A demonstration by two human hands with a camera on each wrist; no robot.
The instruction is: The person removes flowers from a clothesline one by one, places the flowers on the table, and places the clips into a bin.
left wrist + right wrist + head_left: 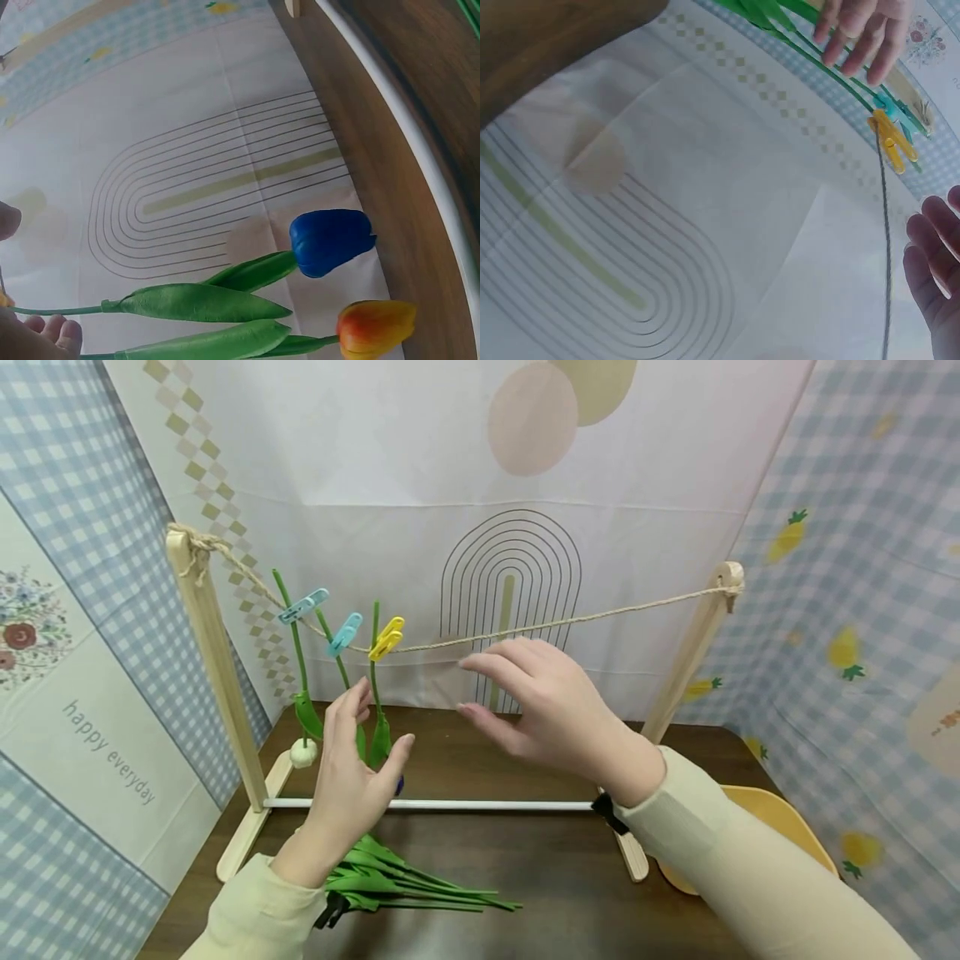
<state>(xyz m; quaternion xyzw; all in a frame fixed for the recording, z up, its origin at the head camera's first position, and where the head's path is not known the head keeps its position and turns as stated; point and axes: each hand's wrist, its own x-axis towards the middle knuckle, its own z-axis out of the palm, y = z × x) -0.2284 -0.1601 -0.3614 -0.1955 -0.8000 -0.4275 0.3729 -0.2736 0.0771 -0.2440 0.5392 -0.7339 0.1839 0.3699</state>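
Note:
Artificial tulips hang upside down from a twine line [450,644], their stems held by a light blue clothespin [303,606], another light blue clothespin [345,635] and a yellow clothespin [387,639]. A white tulip head [303,753] hangs leftmost; the left wrist view shows a blue tulip head [330,241] and a red-yellow one [376,330]. My left hand [354,777] is beside the hanging stems, thumb and fingers spread apart, overlapping part of the flowers in the head view. To the right of the yellow clothespin, my right hand [551,706] is raised just below the twine, fingers loosely bent and holding nothing.
Wooden posts [217,677] carry the twine, joined low down by a white rod [495,806]. A bunch of green-stemmed flowers [390,881] lies on the dark table [555,893] in front. A yellow tray [780,818] sits at right, partly behind my right sleeve.

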